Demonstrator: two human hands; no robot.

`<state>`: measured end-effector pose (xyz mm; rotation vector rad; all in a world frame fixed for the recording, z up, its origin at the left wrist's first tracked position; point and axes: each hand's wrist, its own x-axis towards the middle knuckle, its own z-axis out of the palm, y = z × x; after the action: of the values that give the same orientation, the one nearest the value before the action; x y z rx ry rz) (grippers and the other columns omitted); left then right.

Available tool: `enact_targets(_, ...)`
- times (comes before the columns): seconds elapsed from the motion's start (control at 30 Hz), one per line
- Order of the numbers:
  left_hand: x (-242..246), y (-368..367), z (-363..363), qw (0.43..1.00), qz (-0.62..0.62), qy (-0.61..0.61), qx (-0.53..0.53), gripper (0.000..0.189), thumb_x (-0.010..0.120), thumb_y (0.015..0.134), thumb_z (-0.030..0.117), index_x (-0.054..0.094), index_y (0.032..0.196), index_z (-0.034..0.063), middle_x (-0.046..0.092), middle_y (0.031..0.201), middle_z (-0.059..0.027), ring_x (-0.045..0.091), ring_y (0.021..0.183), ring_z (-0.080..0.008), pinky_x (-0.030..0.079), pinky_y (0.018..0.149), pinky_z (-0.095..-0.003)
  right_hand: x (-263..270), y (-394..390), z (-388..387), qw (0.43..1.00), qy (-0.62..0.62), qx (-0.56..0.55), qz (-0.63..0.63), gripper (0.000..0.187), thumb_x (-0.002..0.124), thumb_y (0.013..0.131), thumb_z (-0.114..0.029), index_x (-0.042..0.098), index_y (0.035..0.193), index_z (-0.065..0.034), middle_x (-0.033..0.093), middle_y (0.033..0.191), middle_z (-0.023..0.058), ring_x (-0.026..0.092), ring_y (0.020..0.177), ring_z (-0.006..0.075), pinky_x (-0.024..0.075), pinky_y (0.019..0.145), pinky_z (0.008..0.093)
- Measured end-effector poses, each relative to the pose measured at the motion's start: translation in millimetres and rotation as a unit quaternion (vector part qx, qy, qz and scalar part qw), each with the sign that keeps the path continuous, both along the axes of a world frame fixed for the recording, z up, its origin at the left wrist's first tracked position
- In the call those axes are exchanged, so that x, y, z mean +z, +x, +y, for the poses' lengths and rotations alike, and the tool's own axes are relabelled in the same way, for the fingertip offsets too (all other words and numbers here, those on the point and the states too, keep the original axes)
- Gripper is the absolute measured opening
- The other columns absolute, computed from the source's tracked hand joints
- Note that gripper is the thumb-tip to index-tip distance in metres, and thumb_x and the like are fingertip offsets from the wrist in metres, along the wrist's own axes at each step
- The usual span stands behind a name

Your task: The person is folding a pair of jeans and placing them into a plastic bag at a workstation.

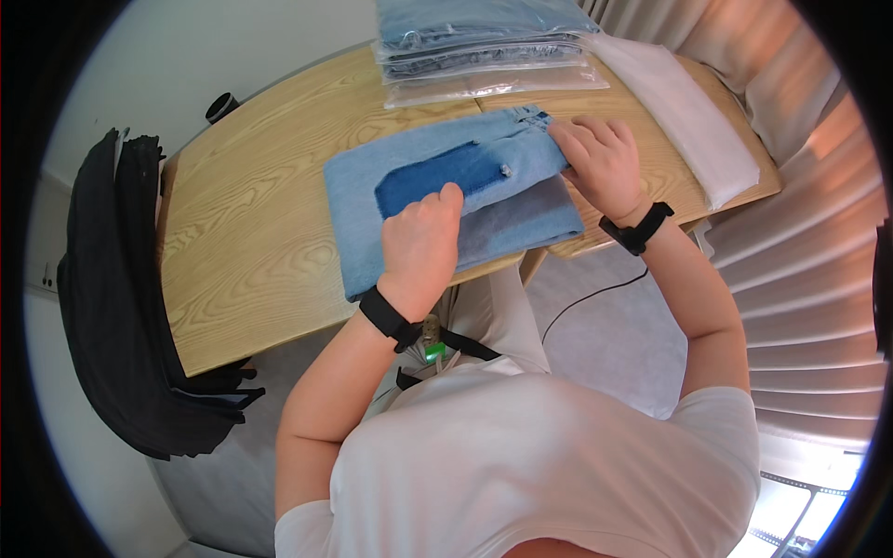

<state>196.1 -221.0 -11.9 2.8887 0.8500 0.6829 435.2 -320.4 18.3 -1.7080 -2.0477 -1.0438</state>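
Folded light-blue denim jeans (356,188) lie at the table's near edge, with a darker blue patch (425,171) on the upper layer. My left hand (422,237) grips the near edge of that layer just below the patch, its thumb on top. My right hand (600,164) holds the waistband corner at the right end. Between my hands the upper layer is lifted a little off the lower one, which shows a greyish-blue area. Each wrist wears a black band.
A stack of clear bags with folded denim (488,52) stands at the table's far side. A long whitish plastic packet (691,118) lies at the right. Black garments (111,293) hang over the wooden table's (244,230) left edge. A black cable (593,293) runs below, near a pleated curtain (788,279).
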Motion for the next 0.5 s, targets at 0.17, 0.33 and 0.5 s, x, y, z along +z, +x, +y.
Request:
enact_targets(0.17, -12.6, -1.7, 1.9, 1.000, -0.015, -0.012, -0.016, 0.016, 0.061, 0.075, 0.006, 0.047, 0.080, 0.0071, 0.057, 0.068, -0.0096, 0.061, 0.064, -0.0301, 0.047, 0.051, -0.0409, -1.0, 1.5, -9.5, 0.984, -0.131, 0.062, 0.104, 0.070, 0.077, 0.058, -0.016, 0.049, 0.122, -0.0115, 0.061, 0.109, 0.0071, 0.054, 0.105, 0.0259, 0.0422, 0.085, 0.0375)
enact_targets(0.33, -14.1, -2.3, 2.4, 0.999, -0.026, -0.004, -0.029, 0.014, 0.059, 0.074, 0.005, 0.047, 0.080, 0.0076, 0.057, 0.069, -0.0094, 0.061, 0.064, -0.0295, 0.047, 0.050, -0.0409, 6.4, 1.9, -7.2, 0.919, -0.235, 0.078, 0.307, 0.078, 0.079, 0.061, -0.017, 0.044, 0.130, -0.0111, 0.059, 0.115, 0.0131, 0.053, 0.107, 0.0328, 0.0411, 0.092, 0.0417)
enact_targets(0.5, -12.0, -0.7, -0.2, 0.999, -0.031, -0.011, -0.031, 0.012, 0.058, 0.074, 0.003, 0.048, 0.080, 0.0079, 0.057, 0.068, -0.0091, 0.061, 0.064, -0.0293, 0.047, 0.051, -0.0411, -7.8, 7.4, 1.4, 0.926, -0.275, 0.020, 0.259, 0.063, 0.070, 0.066, -0.006, 0.050, 0.126, -0.0088, 0.063, 0.107, 0.0148, 0.059, 0.095, 0.0329, 0.0484, 0.081, 0.0372)
